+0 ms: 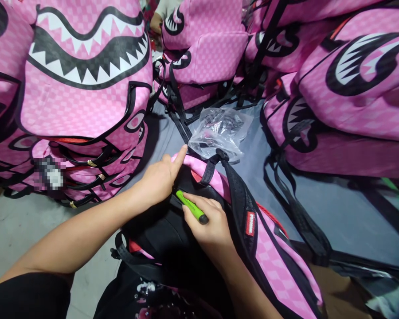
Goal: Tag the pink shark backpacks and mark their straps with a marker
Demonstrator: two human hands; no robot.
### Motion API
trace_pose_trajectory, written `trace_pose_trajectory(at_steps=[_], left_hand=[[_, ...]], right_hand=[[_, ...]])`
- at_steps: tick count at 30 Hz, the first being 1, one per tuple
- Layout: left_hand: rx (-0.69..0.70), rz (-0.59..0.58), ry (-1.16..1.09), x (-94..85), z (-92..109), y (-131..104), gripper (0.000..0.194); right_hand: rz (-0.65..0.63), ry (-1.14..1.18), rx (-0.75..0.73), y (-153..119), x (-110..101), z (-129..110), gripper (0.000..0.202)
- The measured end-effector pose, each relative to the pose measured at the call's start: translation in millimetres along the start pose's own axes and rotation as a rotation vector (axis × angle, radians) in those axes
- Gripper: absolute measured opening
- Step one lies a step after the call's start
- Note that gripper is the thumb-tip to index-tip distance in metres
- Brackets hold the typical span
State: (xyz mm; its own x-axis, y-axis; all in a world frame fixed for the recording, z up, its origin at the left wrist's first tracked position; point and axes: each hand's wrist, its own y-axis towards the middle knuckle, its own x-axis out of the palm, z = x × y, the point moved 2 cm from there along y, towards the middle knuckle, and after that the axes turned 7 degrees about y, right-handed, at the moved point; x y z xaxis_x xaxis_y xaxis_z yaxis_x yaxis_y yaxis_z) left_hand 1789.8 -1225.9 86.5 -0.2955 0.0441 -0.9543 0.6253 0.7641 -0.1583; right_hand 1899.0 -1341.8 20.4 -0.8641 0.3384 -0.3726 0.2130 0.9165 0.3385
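A pink-checked backpack (274, 261) with a black back panel and black straps lies tilted in front of me. My left hand (158, 180) is closed on its top edge, with the index finger stretched along the pink trim. In my right hand (213, 223) is a bright green marker pen (189, 206) with a black end. Its other end points at the black panel, just below my left fingers; whether it touches I cannot tell. A red label (250, 223) shows on one shoulder strap (236, 195).
A clear plastic bag (221, 133) lies on the grey table (349, 212) beyond the backpack. Stacked pink backpacks with shark-mouth prints stand at the left (63, 106), back (216, 57) and right (355, 106). Loose straps (299, 212) hang at the right. Another person's hand (156, 22) shows at the back.
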Motion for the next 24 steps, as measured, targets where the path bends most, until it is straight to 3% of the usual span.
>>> trace_pose_trajectory(at_steps=[6, 9, 15, 18, 21, 24], left_hand=[[0.013, 0.026, 0.013, 1.6, 0.0, -0.3, 0.088], [0.015, 0.03, 0.014, 3.5, -0.8, -1.1, 0.088], [-0.033, -0.004, 0.015, -1.4, -1.6, -4.9, 0.092], [-0.062, -0.003, 0.014, -2.4, -2.9, -17.1, 0.091], [-0.085, 0.046, 0.022, 1.6, -6.4, -38.1, 0.091], [-0.125, 0.069, 0.03, 8.0, -11.1, -59.6, 0.089]], right_hand=[[-0.017, 0.004, -0.012, 0.1, 1.0, -0.9, 0.024], [0.027, -0.022, 0.0, 2.2, 3.2, -7.9, 0.024], [-0.006, 0.061, 0.032, 6.6, 10.4, -23.0, 0.025], [0.032, 0.049, 0.007, 3.4, 10.3, -30.4, 0.025], [-0.092, 0.098, 0.035, -2.9, 16.1, -36.2, 0.024], [-0.094, 0.124, 0.033, -9.3, 26.0, -41.1, 0.026]])
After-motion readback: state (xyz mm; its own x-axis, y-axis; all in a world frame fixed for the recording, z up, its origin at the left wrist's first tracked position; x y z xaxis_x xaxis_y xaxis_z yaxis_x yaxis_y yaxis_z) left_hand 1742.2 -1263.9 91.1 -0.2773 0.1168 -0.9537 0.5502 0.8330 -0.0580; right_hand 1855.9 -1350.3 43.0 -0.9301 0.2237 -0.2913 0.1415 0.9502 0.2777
